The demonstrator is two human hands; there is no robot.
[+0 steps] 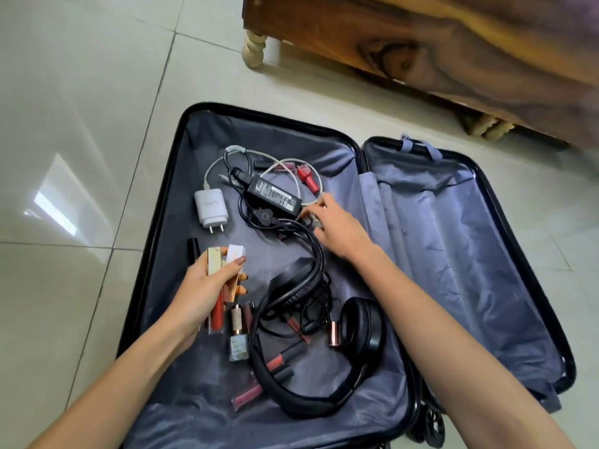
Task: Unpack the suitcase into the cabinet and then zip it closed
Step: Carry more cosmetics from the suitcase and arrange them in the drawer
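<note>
A black suitcase (168, 176) lies open flat on the floor, grey lining showing. Its left half holds a white charger (210, 207), a black power adapter (274, 196) with tangled cables, black headphones (359, 325), a small bottle (238, 335) and several lip glosses (278, 359). My left hand (202, 288) is shut on a bundle of lipstick tubes and small boxes (227, 259). My right hand (337, 226) rests fingers-down on the cables beside the adapter; I cannot tell what its fingertips hold. The suitcase's right half (453, 241) holds nothing.
A wooden cabinet (437, 40) on turned pale legs (254, 48) stands beyond the suitcase at the top right. Glossy tiled floor (81, 124) surrounds the suitcase. A suitcase wheel (428, 429) shows at the bottom edge.
</note>
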